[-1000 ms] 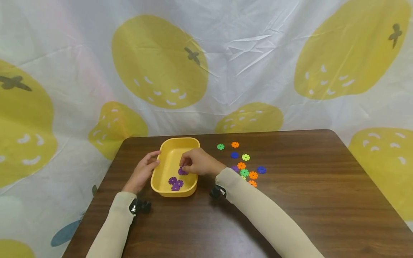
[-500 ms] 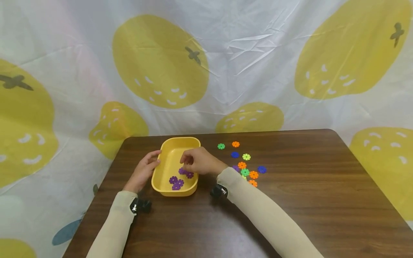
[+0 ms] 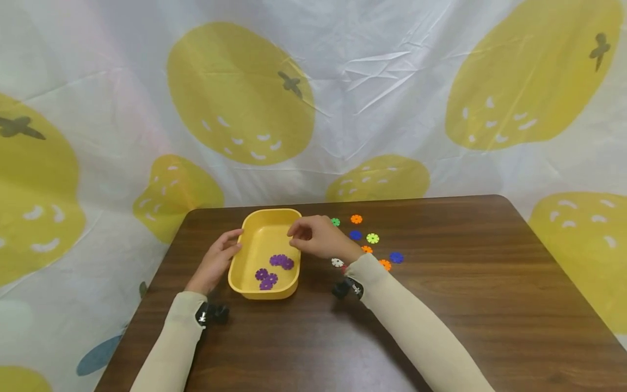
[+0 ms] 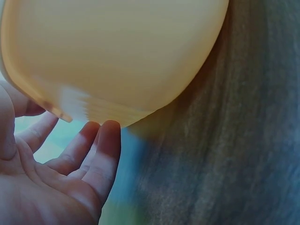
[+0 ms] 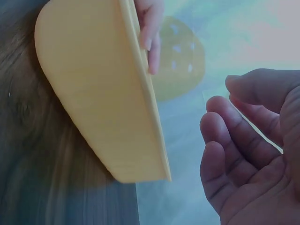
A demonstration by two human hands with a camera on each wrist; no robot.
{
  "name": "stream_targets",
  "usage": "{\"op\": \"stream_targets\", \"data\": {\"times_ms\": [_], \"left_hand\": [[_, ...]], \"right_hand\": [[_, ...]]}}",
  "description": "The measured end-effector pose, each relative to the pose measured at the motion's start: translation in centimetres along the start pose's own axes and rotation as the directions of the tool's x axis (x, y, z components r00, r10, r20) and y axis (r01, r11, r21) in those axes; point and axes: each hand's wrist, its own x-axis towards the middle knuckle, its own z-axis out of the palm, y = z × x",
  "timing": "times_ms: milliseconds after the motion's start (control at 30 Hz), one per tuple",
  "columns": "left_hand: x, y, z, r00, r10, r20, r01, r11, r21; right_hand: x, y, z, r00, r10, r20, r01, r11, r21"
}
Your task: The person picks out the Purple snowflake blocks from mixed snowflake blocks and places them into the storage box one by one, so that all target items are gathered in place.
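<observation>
A yellow plastic basin (image 3: 262, 242) stands at the table's left, with several purple flower-shaped discs (image 3: 281, 261) in two clusters inside. My left hand (image 3: 217, 262) rests against the basin's left side. In the left wrist view, the fingertips of the left hand (image 4: 70, 168) touch the outer wall near the rim. Over the basin's right rim hovers my right hand (image 3: 323, 238), fingers loosely bent. The right wrist view shows this right hand (image 5: 253, 145) holding nothing, apart from the basin wall (image 5: 98, 89).
Right of the basin lie several loose discs: a blue disc (image 3: 396, 257), a lime disc (image 3: 373, 238), an orange disc (image 3: 356, 219), a white disc (image 3: 337, 263) and others partly behind the right arm. A fruit-print curtain (image 3: 382, 109) hangs behind the table (image 3: 465, 288).
My right hand has let go of purple discs in the basin, then lifted and moved right to its rim. The left hand has stayed in place.
</observation>
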Motion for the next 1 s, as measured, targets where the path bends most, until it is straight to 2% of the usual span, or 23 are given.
{"op": "stream_targets", "data": {"times_ms": [267,533,733,867,1000], "left_hand": [[-0.2,0.0,0.0,1.0,-0.009,-0.006,0.009,1.0,-0.001],[-0.2,0.1,0.1,1.0,0.001,-0.006,-0.001,1.0,-0.006],[-0.1,0.0,0.1,1.0,-0.002,-0.013,0.002,1.0,-0.008],[-0.1,-0.1,0.2,1.0,0.001,-0.018,-0.001,1.0,-0.011],[0.0,-0.1,0.3,1.0,-0.001,-0.022,0.001,1.0,-0.008]], "right_hand": [[-2.1,0.8,-2.2,0.998,0.025,-0.054,-0.024,1.0,0.017],[-4.3,3.8,-4.6,0.994,0.069,-0.086,-0.073,0.996,-0.047],[-5.9,5.9,-5.6,0.985,0.137,-0.106,-0.142,0.989,-0.043],[-6.6,6.9,-6.2,0.98,0.169,-0.106,-0.176,0.982,-0.067],[-7.2,7.7,-6.7,0.981,0.185,-0.063,-0.191,0.976,-0.109]]}}
